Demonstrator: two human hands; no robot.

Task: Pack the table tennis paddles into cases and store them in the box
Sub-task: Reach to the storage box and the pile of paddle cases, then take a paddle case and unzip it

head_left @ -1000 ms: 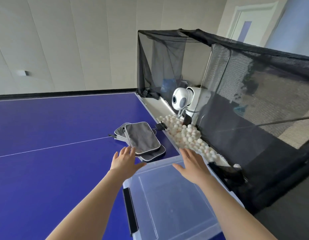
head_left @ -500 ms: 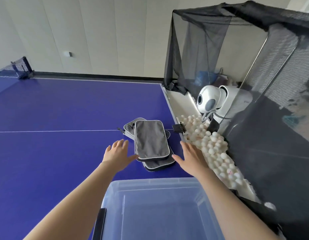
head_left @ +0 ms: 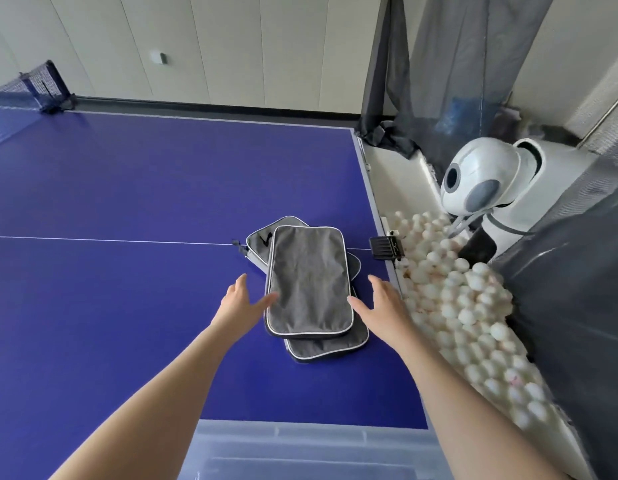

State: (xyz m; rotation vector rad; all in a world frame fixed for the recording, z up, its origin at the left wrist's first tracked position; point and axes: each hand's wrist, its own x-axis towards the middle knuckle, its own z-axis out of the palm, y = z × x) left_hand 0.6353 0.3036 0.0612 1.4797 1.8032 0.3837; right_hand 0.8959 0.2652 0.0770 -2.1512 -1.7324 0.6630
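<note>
We reach up from the bottom of the frame: our left hand [head_left: 243, 301] and right hand [head_left: 382, 303] hover mid-frame, fingers straight, thumbs pointing inward.

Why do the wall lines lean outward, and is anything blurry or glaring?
Head view: the wide-angle lens splays the wall panels; light is soft and even, no glare on the blue table; the stacked cases, left hand and right hand look sharp.

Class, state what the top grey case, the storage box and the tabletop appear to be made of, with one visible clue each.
Top grey case: probably woven fabric, matte; soft creases, pale piped edge. Storage box: seemingly translucent plastic, faintly frosted; moulded ridges. Tabletop: smooth, low-sheen blue coating with white line; core unclear.
</note>
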